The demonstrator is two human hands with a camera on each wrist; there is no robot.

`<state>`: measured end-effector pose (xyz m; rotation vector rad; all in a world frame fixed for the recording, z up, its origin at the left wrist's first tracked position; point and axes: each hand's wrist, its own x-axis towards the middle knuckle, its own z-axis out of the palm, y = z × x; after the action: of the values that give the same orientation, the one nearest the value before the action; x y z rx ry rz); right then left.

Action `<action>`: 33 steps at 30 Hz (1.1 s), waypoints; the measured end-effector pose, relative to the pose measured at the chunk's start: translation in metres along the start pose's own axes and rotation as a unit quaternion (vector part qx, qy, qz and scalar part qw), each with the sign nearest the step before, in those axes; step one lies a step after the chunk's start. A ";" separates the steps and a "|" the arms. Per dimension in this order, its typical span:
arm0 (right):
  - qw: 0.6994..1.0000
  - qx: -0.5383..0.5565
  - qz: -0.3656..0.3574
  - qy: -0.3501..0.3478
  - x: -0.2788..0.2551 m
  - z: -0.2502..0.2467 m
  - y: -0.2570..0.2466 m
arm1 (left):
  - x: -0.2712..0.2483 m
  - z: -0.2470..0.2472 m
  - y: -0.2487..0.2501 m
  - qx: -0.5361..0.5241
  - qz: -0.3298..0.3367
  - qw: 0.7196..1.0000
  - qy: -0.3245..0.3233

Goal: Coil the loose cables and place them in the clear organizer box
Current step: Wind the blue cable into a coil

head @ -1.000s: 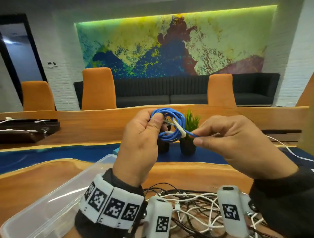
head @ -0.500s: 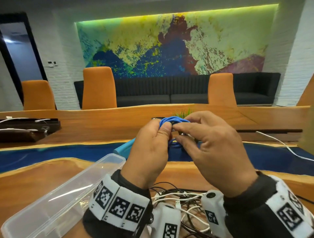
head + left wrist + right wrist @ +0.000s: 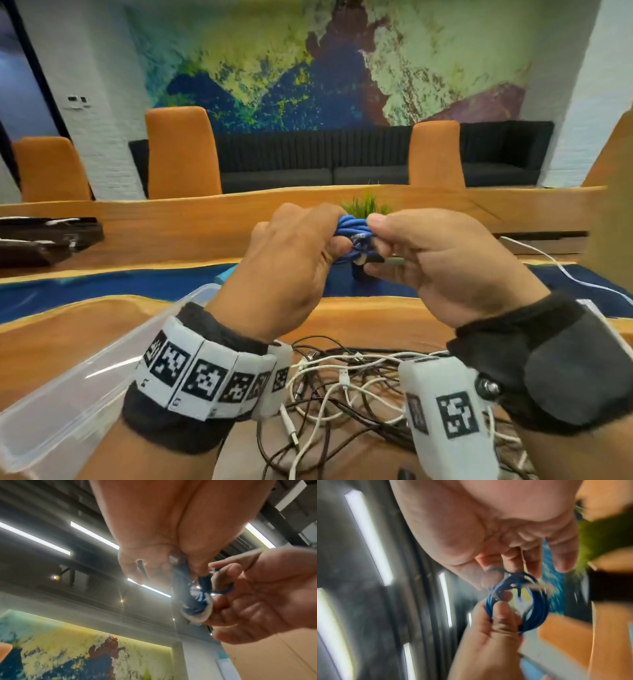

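A small coil of blue cable (image 3: 352, 233) is held up in the air between both hands, above the wooden table. My left hand (image 3: 294, 260) pinches one side of the coil between thumb and fingers. My right hand (image 3: 428, 260) pinches the other side, its fingers around the cable's plug end. In the right wrist view the blue cable (image 3: 522, 605) shows as a round ring of several loops. The left wrist view shows the blue cable (image 3: 190, 592) bunched between the fingertips. The clear organizer box (image 3: 61, 404) lies open at the lower left.
A tangle of white and black cables (image 3: 342, 390) lies on the table (image 3: 376, 318) beneath my wrists. A small potted plant (image 3: 364, 205) stands behind the hands. A white cable (image 3: 561, 267) trails off at the right. Dark trays (image 3: 41, 240) sit far left.
Earlier my right hand pulled the cable's end out to the right; it then came back onto the coil. Now both hands hold the bunched coil slightly further right.
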<state>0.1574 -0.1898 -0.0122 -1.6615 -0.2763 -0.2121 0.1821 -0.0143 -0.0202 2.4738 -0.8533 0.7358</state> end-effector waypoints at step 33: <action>0.958 0.271 0.094 0.016 0.022 -0.002 0.031 | 0.001 0.013 -0.008 -0.381 0.000 0.924 -0.033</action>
<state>0.1881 -0.1940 -0.0351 -1.1289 -0.1327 -0.0131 0.1927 -0.0156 -0.0309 1.7971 -0.9371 0.2359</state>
